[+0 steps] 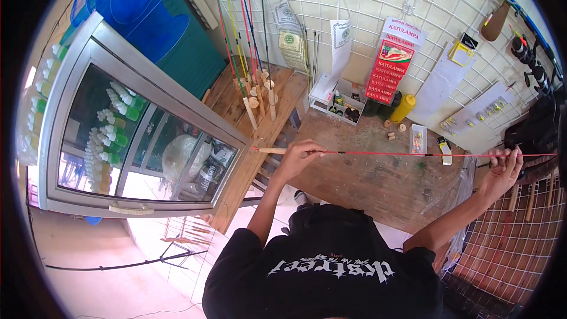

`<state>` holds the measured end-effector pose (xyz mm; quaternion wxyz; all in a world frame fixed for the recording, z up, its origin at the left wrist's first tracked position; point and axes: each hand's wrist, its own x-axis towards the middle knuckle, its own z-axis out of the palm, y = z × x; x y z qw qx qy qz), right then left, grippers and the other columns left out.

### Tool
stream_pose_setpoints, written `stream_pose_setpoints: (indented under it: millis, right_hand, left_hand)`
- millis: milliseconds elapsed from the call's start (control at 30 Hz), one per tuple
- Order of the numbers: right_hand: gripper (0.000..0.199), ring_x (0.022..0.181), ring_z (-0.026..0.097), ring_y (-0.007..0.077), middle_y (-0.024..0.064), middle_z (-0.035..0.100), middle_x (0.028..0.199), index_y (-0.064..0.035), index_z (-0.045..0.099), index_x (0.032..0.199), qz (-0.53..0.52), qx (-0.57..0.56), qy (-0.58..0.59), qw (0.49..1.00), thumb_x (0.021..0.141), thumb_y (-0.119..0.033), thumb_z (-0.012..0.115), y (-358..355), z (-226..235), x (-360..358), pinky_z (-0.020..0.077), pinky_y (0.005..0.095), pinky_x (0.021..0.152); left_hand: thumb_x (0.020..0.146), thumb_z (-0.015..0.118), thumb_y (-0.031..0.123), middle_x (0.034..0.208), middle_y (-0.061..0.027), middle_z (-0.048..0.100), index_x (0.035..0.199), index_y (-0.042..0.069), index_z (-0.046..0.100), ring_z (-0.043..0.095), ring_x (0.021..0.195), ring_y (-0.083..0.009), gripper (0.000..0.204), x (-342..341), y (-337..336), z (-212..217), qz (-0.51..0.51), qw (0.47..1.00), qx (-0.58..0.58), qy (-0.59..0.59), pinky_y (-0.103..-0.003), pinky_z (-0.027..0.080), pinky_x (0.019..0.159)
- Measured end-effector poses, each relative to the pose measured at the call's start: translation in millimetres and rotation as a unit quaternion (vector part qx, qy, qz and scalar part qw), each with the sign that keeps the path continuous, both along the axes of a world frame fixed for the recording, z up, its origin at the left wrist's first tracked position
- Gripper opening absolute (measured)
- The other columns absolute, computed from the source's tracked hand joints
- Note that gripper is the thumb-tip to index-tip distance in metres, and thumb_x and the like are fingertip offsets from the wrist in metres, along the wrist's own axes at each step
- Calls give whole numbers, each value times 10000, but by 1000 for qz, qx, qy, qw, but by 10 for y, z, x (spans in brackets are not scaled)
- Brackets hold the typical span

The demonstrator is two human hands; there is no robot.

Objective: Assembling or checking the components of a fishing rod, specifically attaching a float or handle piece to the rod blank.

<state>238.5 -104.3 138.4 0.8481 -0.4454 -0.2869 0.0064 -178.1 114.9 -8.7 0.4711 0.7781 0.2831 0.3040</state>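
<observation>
A thin red fishing rod (378,153) stretches level across the work table, its pale wooden handle (271,150) pointing left. My left hand (300,159) is closed round the rod where the handle meets the red shaft. Far out to the right, the fingers of my right hand (502,168) pinch the shaft, with the rod's thin end running on past them. Dark bands mark the shaft between my hands. Beneath it lies the worn brown table top (360,177).
Several rods with wooden handles (254,97) stand upright at the back left, beside a glass-fronted cabinet (147,136). Along the wall sit a white organizer box (336,103), a yellow bottle (403,108) and a small tray (418,140). Red packets (390,71) hang from the wire grid.
</observation>
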Motion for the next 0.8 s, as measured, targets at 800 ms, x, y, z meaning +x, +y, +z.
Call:
stream_pose_setpoints:
  millis: [800]
  right_hand:
    - [187,868,651,269,134,615,910,-60,483,1042,25,-119,228,966,910,-154,575,-1,-1404,-860,585,375,720]
  left_hand:
    - [764,681,54,891,-107,649,930,13,672,624,841,-243,171,-461,534,-508,44,984,60,159,-327,470,753]
